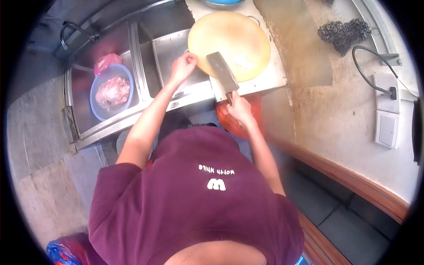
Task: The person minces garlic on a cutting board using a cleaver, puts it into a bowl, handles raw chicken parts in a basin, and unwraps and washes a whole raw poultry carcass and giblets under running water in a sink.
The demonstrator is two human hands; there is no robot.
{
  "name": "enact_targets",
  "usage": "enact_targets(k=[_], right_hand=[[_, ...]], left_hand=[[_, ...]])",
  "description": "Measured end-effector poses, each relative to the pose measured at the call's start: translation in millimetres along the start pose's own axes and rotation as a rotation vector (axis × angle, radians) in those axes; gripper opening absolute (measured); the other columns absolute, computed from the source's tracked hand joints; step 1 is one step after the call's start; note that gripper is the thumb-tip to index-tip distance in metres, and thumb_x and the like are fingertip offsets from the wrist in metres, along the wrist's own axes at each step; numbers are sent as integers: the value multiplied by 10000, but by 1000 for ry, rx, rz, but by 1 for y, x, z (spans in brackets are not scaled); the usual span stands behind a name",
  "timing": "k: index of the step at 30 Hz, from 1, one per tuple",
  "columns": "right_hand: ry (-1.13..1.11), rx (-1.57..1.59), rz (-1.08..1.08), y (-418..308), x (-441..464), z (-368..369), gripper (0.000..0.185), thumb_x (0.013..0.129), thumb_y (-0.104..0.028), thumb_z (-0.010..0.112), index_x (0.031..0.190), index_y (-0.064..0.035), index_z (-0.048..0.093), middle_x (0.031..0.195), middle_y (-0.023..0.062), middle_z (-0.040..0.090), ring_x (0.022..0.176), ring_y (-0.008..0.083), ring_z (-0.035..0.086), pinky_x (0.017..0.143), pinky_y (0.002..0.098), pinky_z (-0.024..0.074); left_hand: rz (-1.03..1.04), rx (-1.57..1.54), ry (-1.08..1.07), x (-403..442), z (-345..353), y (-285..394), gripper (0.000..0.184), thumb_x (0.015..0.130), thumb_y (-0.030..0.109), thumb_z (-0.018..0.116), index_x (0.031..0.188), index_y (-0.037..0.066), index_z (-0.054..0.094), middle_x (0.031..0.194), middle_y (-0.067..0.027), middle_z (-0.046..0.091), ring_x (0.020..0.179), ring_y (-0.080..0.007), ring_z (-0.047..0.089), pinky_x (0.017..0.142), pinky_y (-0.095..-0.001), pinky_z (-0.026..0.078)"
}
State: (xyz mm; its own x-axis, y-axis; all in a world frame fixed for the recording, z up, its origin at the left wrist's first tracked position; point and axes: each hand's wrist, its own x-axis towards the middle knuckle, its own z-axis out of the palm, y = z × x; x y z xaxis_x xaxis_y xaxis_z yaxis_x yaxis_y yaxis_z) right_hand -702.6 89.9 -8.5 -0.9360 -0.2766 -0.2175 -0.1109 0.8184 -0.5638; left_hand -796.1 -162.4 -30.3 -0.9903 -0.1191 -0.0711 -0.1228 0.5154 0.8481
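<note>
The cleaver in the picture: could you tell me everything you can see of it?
The cleaver has a broad, roughly rectangular grey blade that looks like metal, and a short dark handle, partly hidden by the right hand gripping it. The blade points away from the person and slants to the left, over the near edge of the round yellow board. Whether it rests on the board or hovers just above cannot be told.
</note>
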Motion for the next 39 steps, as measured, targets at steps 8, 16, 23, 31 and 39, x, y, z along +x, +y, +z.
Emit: enact_targets(k=[8, 16, 23, 31, 39], right_hand=[[-258, 1384, 193, -1, -13, -55, 155, 735, -9, 537, 877, -46, 487, 601, 14, 447, 417, 106, 413, 392, 227, 367], [70, 1178, 223, 13, -45, -67, 178, 745, 1, 547, 903, -39, 475, 674, 20, 478, 436, 109, 450, 408, 246, 371], [341, 201, 188, -23, -34, -65, 337, 735, -93, 591, 1054, -26, 501, 791, 165, 614, 708, 349, 616, 634, 426, 472], [792, -73, -269, -56, 8, -79, 387, 711, -132, 647, 1035, -1, 481, 752, 179, 586, 624, 357, 595, 545, 421, 473], [-28, -321, 123, -5, 9, 7, 247, 753, -103, 532, 956, 27, 480, 828, 252, 623, 769, 357, 635, 695, 467, 498]], left_hand=[[48, 254, -175, 1, 64, 38, 354, 750, 232, 616, 1043, 37, 584, 974, -162, 628, 960, -299, 594, 835, -391, 459], [215, 84, -164, 32, 104, 54, 318, 760, 92, 538, 1064, -2, 551, 996, -199, 588, 955, -332, 571, 850, -392, 443], [595, 189, -111, 24, 79, 28, 383, 752, -43, 417, 1124, -12, 504, 1140, -225, 512, 1083, -334, 497, 928, -411, 395], [325, -31, 189, 16, 22, 12, 287, 824, 44, 496, 1107, 9, 518, 1079, -169, 565, 1000, -291, 568, 871, -365, 445], [172, -34, 217, 0, 9, -1, 204, 875, 109, 496, 1042, 7, 553, 953, -123, 604, 846, -203, 601, 757, -310, 475]])
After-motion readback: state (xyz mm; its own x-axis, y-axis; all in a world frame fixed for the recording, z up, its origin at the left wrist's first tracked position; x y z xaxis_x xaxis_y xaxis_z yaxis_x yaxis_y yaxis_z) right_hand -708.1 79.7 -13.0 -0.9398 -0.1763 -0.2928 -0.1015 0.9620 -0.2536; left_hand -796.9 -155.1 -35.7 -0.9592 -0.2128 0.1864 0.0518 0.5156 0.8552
